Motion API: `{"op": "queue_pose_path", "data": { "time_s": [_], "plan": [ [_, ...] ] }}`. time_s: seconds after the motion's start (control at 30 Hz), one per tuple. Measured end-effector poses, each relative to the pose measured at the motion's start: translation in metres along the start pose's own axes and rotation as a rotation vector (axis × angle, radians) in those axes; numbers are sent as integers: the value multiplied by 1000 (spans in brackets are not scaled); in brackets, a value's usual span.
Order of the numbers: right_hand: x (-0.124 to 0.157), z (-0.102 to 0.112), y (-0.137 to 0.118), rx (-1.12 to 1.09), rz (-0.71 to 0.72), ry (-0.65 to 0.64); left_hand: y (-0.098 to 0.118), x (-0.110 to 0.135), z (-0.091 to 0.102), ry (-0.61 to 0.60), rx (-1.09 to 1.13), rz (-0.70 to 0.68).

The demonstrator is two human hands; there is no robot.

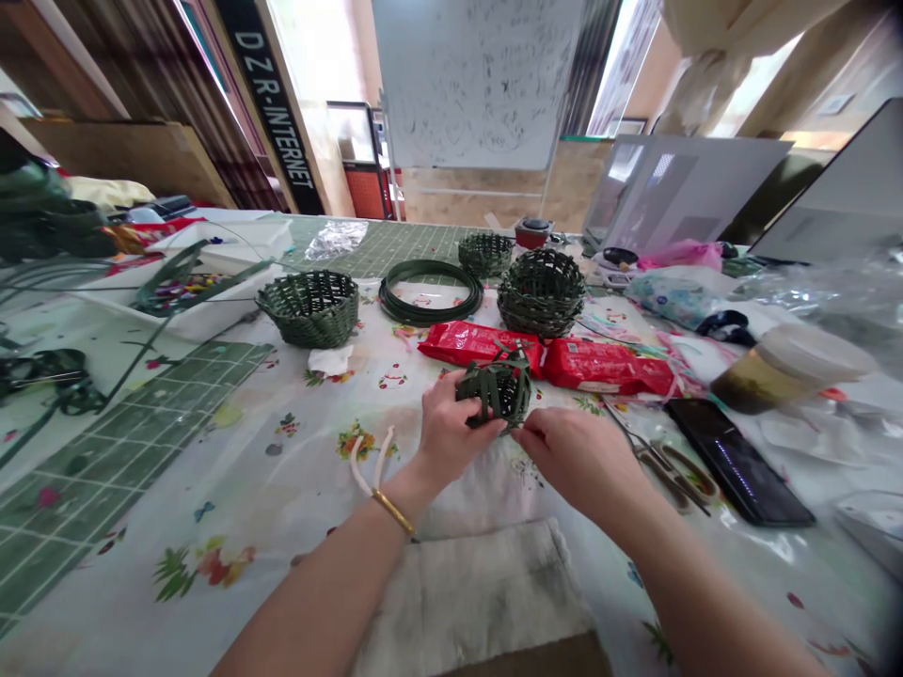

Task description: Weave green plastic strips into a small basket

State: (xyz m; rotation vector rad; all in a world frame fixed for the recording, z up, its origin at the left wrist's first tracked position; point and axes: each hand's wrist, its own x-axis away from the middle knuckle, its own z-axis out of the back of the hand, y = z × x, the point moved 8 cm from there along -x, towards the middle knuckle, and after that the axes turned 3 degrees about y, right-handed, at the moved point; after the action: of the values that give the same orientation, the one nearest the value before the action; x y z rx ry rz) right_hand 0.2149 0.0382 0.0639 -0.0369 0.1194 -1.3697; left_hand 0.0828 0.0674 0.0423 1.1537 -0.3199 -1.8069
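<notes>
My left hand (453, 423), with a gold bracelet at the wrist, is closed around the left side of a small, partly woven dark green basket (518, 385). The basket's opening faces me, and loose strip ends stick up from its top. My right hand (571, 451) is at the basket's lower right edge, thumb and forefinger pinched together. What lies between those fingertips is too small to make out. Just behind the basket lie two red packets (607, 367). A pair of scissors (670, 465) rests to the right of my right hand.
Finished-looking green baskets (310, 310) and a coil of green strip (430, 291) stand further back. On the right are a black phone (740, 461) and a tilted plastic cup (783, 371). A white tray (204, 320) is at left; a grey cloth (486, 592) lies in front.
</notes>
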Motion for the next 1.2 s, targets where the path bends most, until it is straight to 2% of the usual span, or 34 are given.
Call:
{"op": "queue_pose_path", "data": {
  "time_s": [0.1,0.2,0.3,0.37,0.47,0.63,0.73,0.83,1.0,1.2],
  "plan": [
    [-4,-28,8,-262,-104,-152,-4,-1,2,28,-24,23],
    [-10,-66,16,-761,-270,-339,-9,-2,3,33,-11,67],
    [-17,-83,22,-1158,-381,-322,-13,-3,5,32,11,100],
    [-21,-84,26,-1260,-401,-257,-13,-3,5,23,13,109],
    [-23,-73,30,-1118,-368,-142,-14,-4,4,-9,28,110],
    [-18,-19,17,-552,-96,225,-13,-5,4,-55,63,91],
    [-14,-5,4,-427,34,255,-10,-5,5,-56,93,76],
    [-12,-1,1,-449,122,261,-12,-5,5,-71,145,74],
    [-15,-3,7,-656,180,302,-21,-6,4,-84,234,67],
    [-21,-16,8,-780,199,229,-31,-6,1,-102,334,80]
  ]
}}
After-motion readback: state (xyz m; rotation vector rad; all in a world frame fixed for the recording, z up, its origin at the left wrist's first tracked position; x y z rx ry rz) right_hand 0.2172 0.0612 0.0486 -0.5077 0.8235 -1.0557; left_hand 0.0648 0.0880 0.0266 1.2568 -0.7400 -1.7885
